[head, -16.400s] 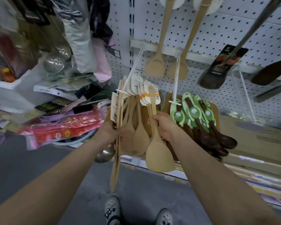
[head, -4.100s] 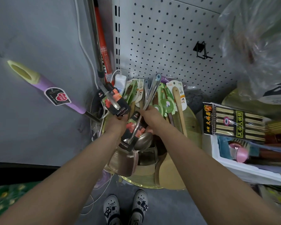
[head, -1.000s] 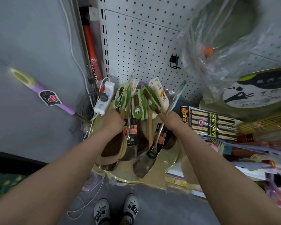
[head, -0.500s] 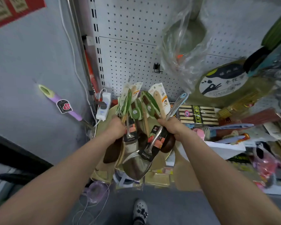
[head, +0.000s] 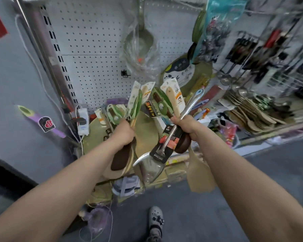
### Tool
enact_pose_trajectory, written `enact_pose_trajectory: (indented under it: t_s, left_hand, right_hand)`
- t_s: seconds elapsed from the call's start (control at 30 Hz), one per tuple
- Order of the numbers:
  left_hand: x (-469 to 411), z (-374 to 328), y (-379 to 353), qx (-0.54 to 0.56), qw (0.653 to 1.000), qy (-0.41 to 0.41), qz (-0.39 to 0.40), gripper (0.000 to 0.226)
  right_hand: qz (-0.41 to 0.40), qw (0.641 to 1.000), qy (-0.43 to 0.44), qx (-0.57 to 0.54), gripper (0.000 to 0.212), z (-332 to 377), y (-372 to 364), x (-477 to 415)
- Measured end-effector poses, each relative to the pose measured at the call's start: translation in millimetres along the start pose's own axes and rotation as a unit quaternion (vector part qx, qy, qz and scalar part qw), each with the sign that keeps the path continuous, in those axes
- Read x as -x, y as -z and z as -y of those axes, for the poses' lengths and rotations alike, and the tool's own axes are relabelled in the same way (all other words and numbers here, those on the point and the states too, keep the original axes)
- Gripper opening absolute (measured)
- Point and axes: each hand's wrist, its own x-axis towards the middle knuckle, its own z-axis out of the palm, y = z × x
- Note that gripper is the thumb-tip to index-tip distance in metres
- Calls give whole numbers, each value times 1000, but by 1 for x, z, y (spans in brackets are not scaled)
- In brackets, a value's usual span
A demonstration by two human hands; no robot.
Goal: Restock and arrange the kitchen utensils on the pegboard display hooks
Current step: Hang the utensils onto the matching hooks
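My left hand (head: 123, 132) grips a bundle of wooden spoons (head: 120, 158) with green card tags, dark and pale heads hanging below the fist. My right hand (head: 185, 127) grips a steel slotted spatula (head: 153, 165) with a black label, together with a dark wooden spoon (head: 183, 144) and a pale wooden spatula (head: 199, 177). Both hands are held up in front of the white pegboard (head: 94, 55), which carries a black hook (head: 125, 73) just above the bundles.
A ladle in a clear plastic bag (head: 140, 44) hangs on the pegboard. Round boards (head: 147, 130) and a power strip (head: 82, 122) sit below. Wooden spatulas (head: 252, 117) and steel ladles (head: 234, 84) fill the shelf at right. A purple-handled tool (head: 40, 121) leans on the left wall.
The view has lifted and swung right, showing more of the right-hand shelf. Both hands have come up and apart with their bundles; the grips are the same.
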Motion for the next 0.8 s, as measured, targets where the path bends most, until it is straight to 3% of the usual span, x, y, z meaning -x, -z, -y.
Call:
enact_pose_trajectory:
  t_s: [0.17,0.4,0.57,0.8]
  left_hand:
    - [19,-44,-34,-15,997,-71,38,25]
    - [45,-115,-93,-19,987,-131,91,28]
    - [55,-172,-158,-12,976,-171,134,25]
    - [82,-270,-275,-68,956,-214,191,33]
  right_hand:
    - [-60,997,-18,-36,32,-25,55,30]
    - [-124,988,-47,-74,34,-62,141,57]
    - [-149,980,-61,-117,21,-103,216,67]
    - [-196,965,-96,-143,35,-169,352,76]
